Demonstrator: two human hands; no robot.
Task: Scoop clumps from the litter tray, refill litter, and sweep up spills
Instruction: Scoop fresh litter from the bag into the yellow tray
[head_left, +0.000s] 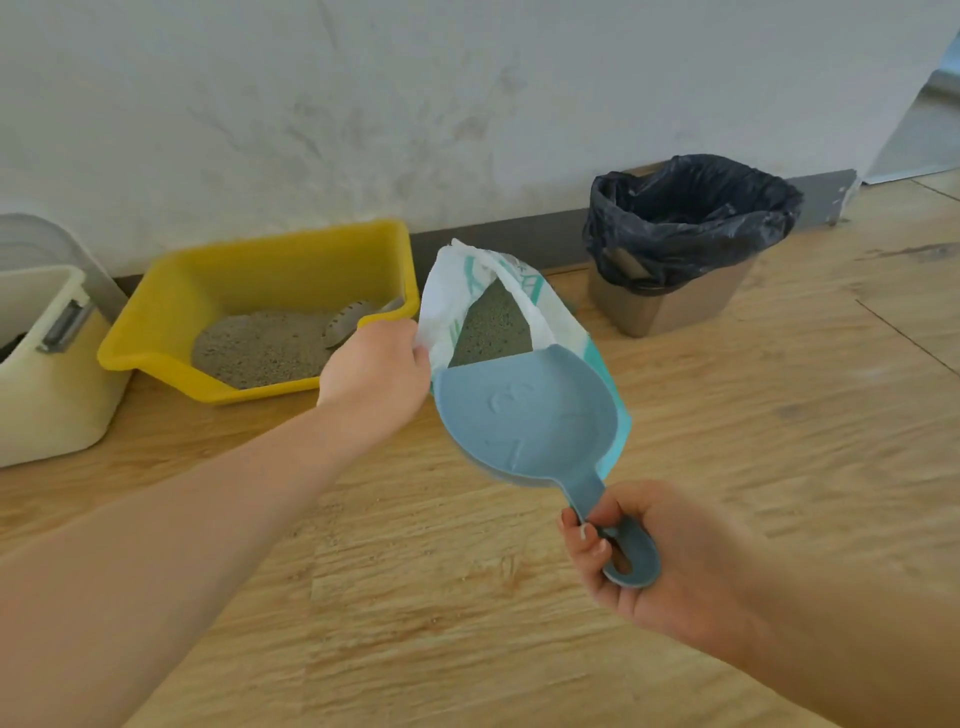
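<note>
Wooden floor (727, 415) along a white wall. Right hand (670, 561) grips the blue scoop (524, 415) handle — long axis diagonal, bowl pointing up-left into the litter bag (467, 291). Left hand (374, 369) pinches the bag's rim.

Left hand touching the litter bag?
Touching. Head view: the left hand pinches the open rim of the litter bag, its fingers closed on the white edge, no gap.
</note>
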